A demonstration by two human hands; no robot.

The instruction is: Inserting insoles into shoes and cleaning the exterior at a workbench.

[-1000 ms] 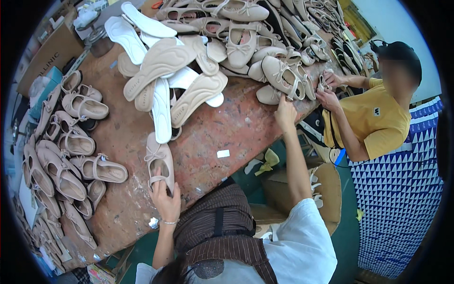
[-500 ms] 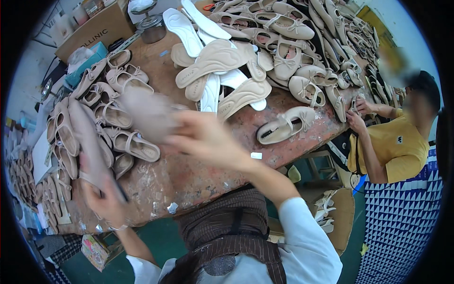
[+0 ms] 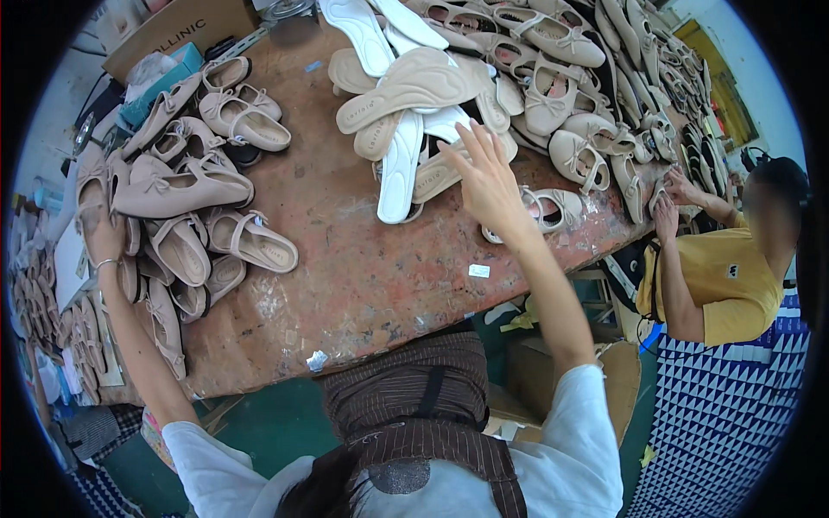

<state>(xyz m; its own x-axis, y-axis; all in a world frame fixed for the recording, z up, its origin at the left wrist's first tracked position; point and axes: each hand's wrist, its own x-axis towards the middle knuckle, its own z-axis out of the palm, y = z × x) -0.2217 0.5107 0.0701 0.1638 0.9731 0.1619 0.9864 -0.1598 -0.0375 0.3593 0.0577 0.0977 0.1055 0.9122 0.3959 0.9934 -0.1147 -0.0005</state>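
beige shoe (image 3: 92, 184) touches left grip (image 3: 104, 233); right grip (image 3: 492, 188) spread beside insoles (image 3: 401, 168)

Shoes (image 3: 186, 193) are beige, insoles (image 3: 401, 168) wht or beige, table (image 3: 324, 276) reddish-brn, apron (image 3: 380, 358) brn w/ pinstripes.

Dark capital letters are printed on the cardboard box (image 3: 164, 47), small lettering on a beige insole (image 3: 410, 91); a small emblem is borne by the yellow shirt (image 3: 717, 298).
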